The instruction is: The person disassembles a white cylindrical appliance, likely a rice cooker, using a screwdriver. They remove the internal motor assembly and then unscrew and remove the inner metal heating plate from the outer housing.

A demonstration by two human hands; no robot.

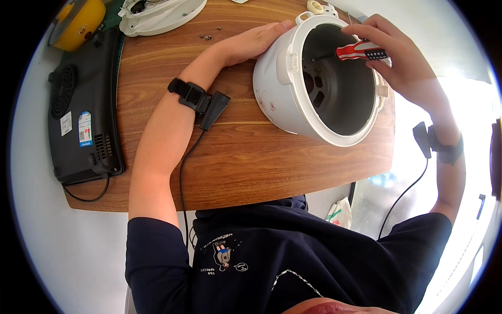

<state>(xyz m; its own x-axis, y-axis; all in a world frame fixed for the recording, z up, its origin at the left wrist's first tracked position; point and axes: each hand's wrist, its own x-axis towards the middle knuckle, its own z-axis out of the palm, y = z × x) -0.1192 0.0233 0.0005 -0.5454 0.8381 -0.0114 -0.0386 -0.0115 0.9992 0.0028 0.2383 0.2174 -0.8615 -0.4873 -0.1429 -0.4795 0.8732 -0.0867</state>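
Observation:
A white rice cooker body [280,89] lies tipped on the table, its open mouth facing me. Its inside is dark grey metal, with holes in the bottom. My left hand [253,43] is against the outer wall on the left and holds it, the fingertips partly out of sight behind the shell. In my right hand [405,63] is a screwdriver [356,51] with a red, white and black handle, gripped between thumb and fingers over the mouth. Its thin shaft points left into the cooker. Whether the tip touches a screw, I cannot tell.
Several small screws [207,37] lie on the wooden table [219,178]. A white lid-like part [167,18] sits at the far left. Along the left edge is a black appliance [86,112] with vents, with a yellow pot [83,21] beyond it. Cables hang from both wrist straps.

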